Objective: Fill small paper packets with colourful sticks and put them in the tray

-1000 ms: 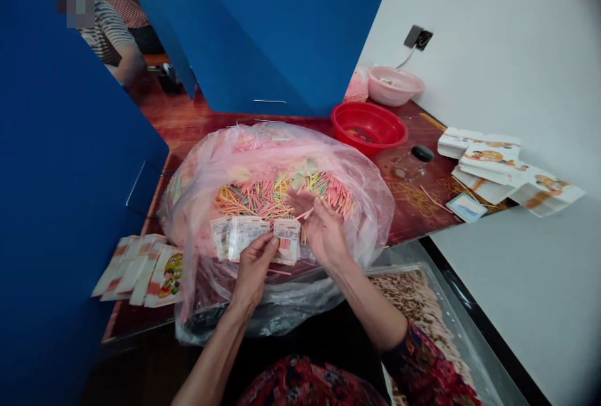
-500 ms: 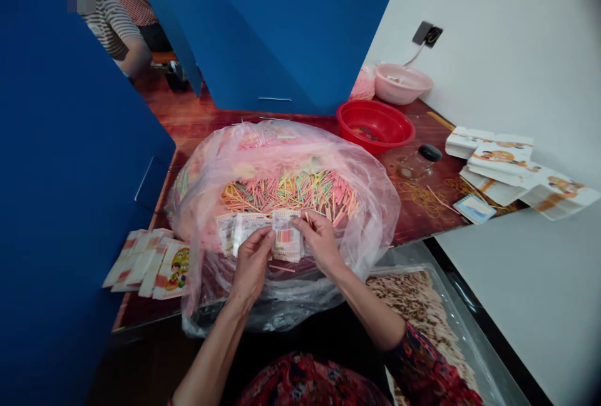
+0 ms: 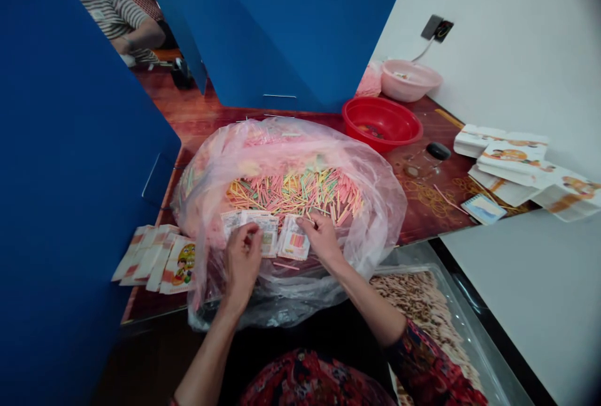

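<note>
A small printed packet with a picture of coloured sticks lies at the mouth of a clear plastic bag. My right hand pinches its upper right corner; a thin stick shows by the fingers. Just left, my left hand is over other white packets, fingers curled but apart, with nothing visible in them. It partly covers these packets. Behind both hands, many thin pink, yellow and green sticks are heaped inside the bag. One loose pink stick rests in front of the packets.
Stacked printed bags lie at left, beside a blue partition. On the right are a red basin, a pink basin, a black-lidded jar, rubber bands and white printed packs. A bin stands below. Another person's arm shows behind.
My left hand has let go of the packet and moved left over the other packets. The packet, still under my right fingers, now lies tilted and apart from them. The view has shifted slightly.
</note>
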Tool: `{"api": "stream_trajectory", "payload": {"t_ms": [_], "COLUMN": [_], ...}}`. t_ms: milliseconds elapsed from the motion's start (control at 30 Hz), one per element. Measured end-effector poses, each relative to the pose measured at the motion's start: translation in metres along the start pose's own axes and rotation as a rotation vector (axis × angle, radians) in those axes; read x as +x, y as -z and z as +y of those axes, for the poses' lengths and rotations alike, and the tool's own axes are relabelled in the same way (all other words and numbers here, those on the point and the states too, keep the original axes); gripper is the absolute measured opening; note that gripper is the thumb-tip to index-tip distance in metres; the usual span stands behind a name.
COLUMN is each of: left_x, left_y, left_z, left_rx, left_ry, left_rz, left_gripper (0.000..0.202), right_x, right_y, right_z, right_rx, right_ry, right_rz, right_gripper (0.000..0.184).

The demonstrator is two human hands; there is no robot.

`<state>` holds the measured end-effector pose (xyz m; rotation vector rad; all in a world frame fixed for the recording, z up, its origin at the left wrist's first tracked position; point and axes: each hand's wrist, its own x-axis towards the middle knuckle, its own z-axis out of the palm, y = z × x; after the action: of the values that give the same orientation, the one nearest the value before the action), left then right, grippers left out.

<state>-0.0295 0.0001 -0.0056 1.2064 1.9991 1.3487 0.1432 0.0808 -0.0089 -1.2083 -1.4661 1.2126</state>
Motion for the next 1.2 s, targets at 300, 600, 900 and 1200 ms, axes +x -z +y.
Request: {"api": "stream_trajectory", "payload": {"t_ms": [300, 600, 900, 1200], "left_x": [0.015, 0.027, 0.015, 0.005], "left_y": [0.009, 0.017, 0.028, 0.014], "left_z": [-0.016, -0.017, 0.029, 0.028], "left_rx": [0.602, 0.013, -0.191, -0.449], "left_ry": [-0.117, 0.054, 0.052, 0.302], "left_rz": [0.004, 0.065, -0.340, -0.492], "left_gripper": [0.029, 0.021, 0.029, 0.039], "right_x": [-0.001, -0.007, 0.003, 0.004], "right_y": [-0.001, 0.009, -0.006, -0.005], "right_z": [0.011, -0.008, -0.045, -0.033], "right_rx": [-0.297, -0.322, -0.116, 0.085], "right_ry": [0.056, 0.121, 0.191, 0.093], "right_rz": [0.138, 0.125, -0.251, -0.316], "right_gripper": [0.018, 0.018, 0.020, 0.032]}}
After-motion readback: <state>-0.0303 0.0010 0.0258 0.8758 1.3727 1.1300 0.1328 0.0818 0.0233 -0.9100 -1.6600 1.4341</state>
